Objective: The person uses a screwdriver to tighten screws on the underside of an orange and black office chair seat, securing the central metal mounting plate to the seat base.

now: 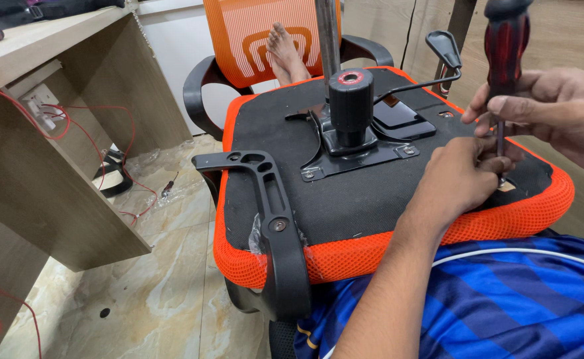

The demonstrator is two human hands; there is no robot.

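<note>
Fingers (488,163) around screwdriver (504,46) shaft; black mechanism plate (352,149) just beside.

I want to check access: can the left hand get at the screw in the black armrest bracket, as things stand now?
Probably yes. The screw sits exposed on the armrest bracket, nothing covers it, and the left hand is close, though now busy at the screwdriver tip.

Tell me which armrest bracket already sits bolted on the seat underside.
The black armrest bracket on the seat's left edge, a bolt showing in it. At the right edge the screwdriver works and no bracket shows.
</note>
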